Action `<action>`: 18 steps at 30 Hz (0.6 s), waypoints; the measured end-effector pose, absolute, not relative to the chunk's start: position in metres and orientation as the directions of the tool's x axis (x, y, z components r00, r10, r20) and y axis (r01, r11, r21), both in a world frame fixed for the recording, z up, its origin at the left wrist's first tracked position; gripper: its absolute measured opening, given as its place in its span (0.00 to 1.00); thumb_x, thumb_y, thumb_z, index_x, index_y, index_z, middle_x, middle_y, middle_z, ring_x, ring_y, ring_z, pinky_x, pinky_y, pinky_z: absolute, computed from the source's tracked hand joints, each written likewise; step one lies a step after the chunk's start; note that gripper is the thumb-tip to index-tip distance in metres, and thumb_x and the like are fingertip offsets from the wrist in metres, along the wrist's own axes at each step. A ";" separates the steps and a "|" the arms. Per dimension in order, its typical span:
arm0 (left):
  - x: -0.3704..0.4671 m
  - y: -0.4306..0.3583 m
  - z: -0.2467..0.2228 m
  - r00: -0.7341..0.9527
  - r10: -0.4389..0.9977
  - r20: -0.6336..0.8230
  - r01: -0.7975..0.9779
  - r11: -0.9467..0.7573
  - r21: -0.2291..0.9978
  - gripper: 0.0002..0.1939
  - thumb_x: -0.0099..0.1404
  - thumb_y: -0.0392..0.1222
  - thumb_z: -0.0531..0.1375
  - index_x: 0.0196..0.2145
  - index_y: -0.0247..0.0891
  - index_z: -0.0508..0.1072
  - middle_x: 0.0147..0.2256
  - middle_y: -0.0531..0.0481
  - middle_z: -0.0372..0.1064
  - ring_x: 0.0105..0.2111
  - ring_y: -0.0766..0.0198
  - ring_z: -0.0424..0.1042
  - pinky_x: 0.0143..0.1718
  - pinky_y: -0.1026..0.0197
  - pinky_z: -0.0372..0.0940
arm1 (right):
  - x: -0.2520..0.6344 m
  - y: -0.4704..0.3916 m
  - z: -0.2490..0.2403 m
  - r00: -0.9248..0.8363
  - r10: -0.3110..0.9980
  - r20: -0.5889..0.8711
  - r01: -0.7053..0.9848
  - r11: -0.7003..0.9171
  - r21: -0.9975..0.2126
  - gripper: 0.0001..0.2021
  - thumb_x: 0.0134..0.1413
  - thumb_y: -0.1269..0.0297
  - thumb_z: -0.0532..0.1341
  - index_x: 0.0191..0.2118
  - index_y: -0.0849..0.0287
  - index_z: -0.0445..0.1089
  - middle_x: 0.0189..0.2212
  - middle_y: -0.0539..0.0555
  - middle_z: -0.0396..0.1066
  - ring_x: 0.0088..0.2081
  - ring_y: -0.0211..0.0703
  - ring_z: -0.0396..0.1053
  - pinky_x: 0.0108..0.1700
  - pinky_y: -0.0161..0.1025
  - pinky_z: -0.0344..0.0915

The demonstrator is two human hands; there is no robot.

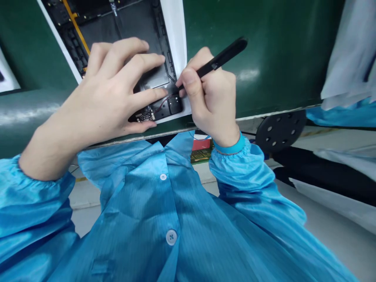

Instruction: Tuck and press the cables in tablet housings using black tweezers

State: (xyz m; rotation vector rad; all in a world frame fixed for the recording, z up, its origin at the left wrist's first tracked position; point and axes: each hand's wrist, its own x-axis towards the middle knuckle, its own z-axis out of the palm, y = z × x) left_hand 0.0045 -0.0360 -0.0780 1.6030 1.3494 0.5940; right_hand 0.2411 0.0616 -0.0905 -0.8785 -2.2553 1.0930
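An opened tablet-like device (141, 23), with black frame and inner parts showing, lies on a white sheet (174, 27) at the table's near edge. Across its lower part rests my left hand (114, 86), fingers spread, with fingertips on the device. My right hand (210, 88) grips a slim black pen-shaped tool (225, 54). Its lower end reaches the device's right edge, just above a small black module (175, 103) with thin red and black wires. The tool's very tip is partly hidden by my fingers. A small circuit board (146, 116) shows beneath my left hand.
The green table (264, 47) ends at a pale front edge close to my body. White sheets (349, 55) hang at the right. Below the table are a round black perforated disc (280, 131) and a red and green item (201, 149).
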 end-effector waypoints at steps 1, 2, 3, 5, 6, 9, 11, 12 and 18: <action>0.004 -0.035 -0.079 0.287 0.941 -0.178 0.498 0.013 0.867 0.29 0.64 0.43 0.77 0.61 0.48 0.80 0.77 0.58 0.54 0.83 0.43 0.35 0.81 0.29 0.16 | 0.241 0.062 -0.090 -0.683 0.718 0.133 0.359 0.489 -0.795 0.19 0.80 0.45 0.51 0.37 0.47 0.67 0.41 0.52 0.77 0.32 0.46 0.72 0.49 0.47 0.72; 0.003 -0.033 -0.079 0.286 0.944 -0.167 0.496 0.003 0.868 0.29 0.63 0.43 0.78 0.60 0.49 0.81 0.77 0.58 0.55 0.83 0.44 0.35 0.81 0.31 0.16 | 0.241 0.062 -0.090 -0.687 0.715 0.125 0.377 0.499 -0.781 0.20 0.80 0.45 0.50 0.37 0.47 0.67 0.42 0.53 0.78 0.31 0.45 0.72 0.49 0.47 0.72; 0.003 -0.032 -0.080 0.282 0.946 -0.162 0.486 0.005 0.874 0.30 0.61 0.43 0.79 0.60 0.50 0.81 0.77 0.58 0.56 0.83 0.44 0.35 0.82 0.32 0.16 | 0.241 0.062 -0.090 -0.691 0.712 0.126 0.378 0.505 -0.776 0.20 0.80 0.45 0.49 0.37 0.47 0.67 0.42 0.53 0.78 0.31 0.45 0.71 0.49 0.47 0.72; 0.003 -0.031 -0.079 0.257 0.948 -0.190 0.445 0.059 0.894 0.32 0.57 0.40 0.81 0.58 0.49 0.82 0.75 0.57 0.59 0.83 0.42 0.33 0.83 0.31 0.21 | 0.241 0.062 -0.090 -0.691 0.707 0.153 0.345 0.508 -0.790 0.20 0.80 0.45 0.50 0.36 0.48 0.66 0.40 0.52 0.77 0.30 0.44 0.69 0.47 0.46 0.72; 0.003 -0.031 -0.078 0.239 0.945 -0.222 0.410 0.109 0.906 0.32 0.55 0.38 0.81 0.57 0.48 0.82 0.73 0.56 0.61 0.83 0.40 0.30 0.83 0.28 0.26 | 0.241 0.062 -0.090 -0.685 0.708 0.171 0.319 0.502 -0.804 0.20 0.80 0.45 0.51 0.35 0.48 0.66 0.38 0.51 0.76 0.29 0.43 0.69 0.46 0.45 0.72; 0.007 -0.029 -0.073 0.159 0.930 -0.332 0.264 0.284 0.922 0.30 0.50 0.33 0.82 0.51 0.44 0.84 0.70 0.52 0.65 0.83 0.33 0.24 0.81 0.23 0.42 | 0.240 0.063 -0.091 -0.646 0.738 0.192 0.285 0.467 -0.837 0.21 0.80 0.44 0.52 0.35 0.48 0.67 0.35 0.50 0.73 0.31 0.42 0.71 0.42 0.43 0.72; 0.011 -0.028 -0.070 0.120 0.929 -0.349 0.196 0.323 0.926 0.30 0.47 0.31 0.83 0.47 0.44 0.84 0.70 0.51 0.65 0.82 0.29 0.24 0.80 0.21 0.45 | 0.239 0.062 -0.092 -0.651 0.743 0.155 0.317 0.451 -0.834 0.22 0.79 0.41 0.51 0.36 0.48 0.68 0.36 0.52 0.74 0.34 0.43 0.74 0.44 0.44 0.73; 0.013 -0.028 -0.069 0.116 0.935 -0.334 0.197 0.308 0.931 0.30 0.46 0.31 0.83 0.47 0.44 0.84 0.71 0.51 0.65 0.82 0.29 0.25 0.80 0.21 0.44 | 0.239 0.062 -0.093 -0.663 0.738 0.128 0.338 0.447 -0.828 0.23 0.78 0.39 0.50 0.36 0.48 0.69 0.38 0.53 0.75 0.36 0.45 0.75 0.47 0.45 0.74; 0.002 -0.054 -0.071 0.031 0.990 -0.139 0.403 0.115 0.908 0.33 0.58 0.48 0.80 0.60 0.54 0.81 0.75 0.56 0.61 0.83 0.38 0.35 0.84 0.32 0.23 | 0.248 0.060 -0.103 -0.548 0.834 0.070 0.333 0.293 -0.896 0.25 0.79 0.37 0.48 0.41 0.49 0.70 0.39 0.52 0.74 0.42 0.47 0.77 0.54 0.47 0.75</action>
